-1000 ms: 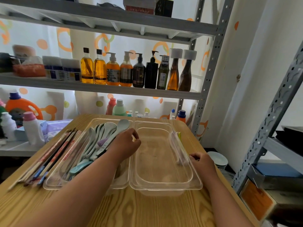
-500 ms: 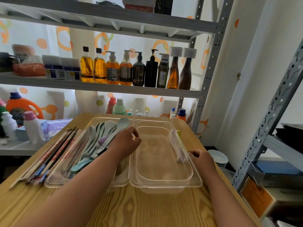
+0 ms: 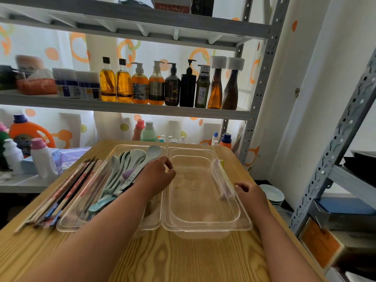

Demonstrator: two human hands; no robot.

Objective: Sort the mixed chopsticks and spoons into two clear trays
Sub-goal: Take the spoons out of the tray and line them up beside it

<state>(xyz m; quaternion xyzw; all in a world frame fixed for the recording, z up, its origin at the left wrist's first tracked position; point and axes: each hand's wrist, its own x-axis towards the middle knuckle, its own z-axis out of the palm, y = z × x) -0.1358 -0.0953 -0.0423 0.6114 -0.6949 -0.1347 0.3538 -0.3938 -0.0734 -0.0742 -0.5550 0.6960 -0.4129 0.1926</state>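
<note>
Head cam: L hand [image 3: 156, 177] sits over the left tray [image 3: 67, 227], knuckles up, fingers curled in, thumb & index tips close together near the wall shared w/ the right tray [image 3: 207, 231]. Can't tell if they pinch anything; no item shows btwn the tips.

Spoons [image 3: 126, 169] lie in the left tray, just left of those fingers & partly under the palm. Long axes run near-left to far-right, most bowls at the far end, handles toward the wearer. The biggest pale spoon [image 3: 154, 152] has its bowl just beyond the L fingertips, handle passing under the hand. One teal spoon [image 3: 101, 204] lies nearer, below the wrist.

Chopsticks [image 3: 67, 192] lie bundled on the table [image 3: 162, 259], outside the left tray's left rim, well left of the L fingers. Same slant: near ends at lower left, far ends pointing up-right.

R hand [image 3: 251, 193] rests at the right tray's right rim, fingers curled. A few pale sticks [image 3: 220, 180] lie along that rim, long axis near-to-far, near ends just left of the R fingertips. Contact unclear, so can't tell if it grips them.

Behind: shelf w/ a row of bottles [image 3: 156, 84].
</note>
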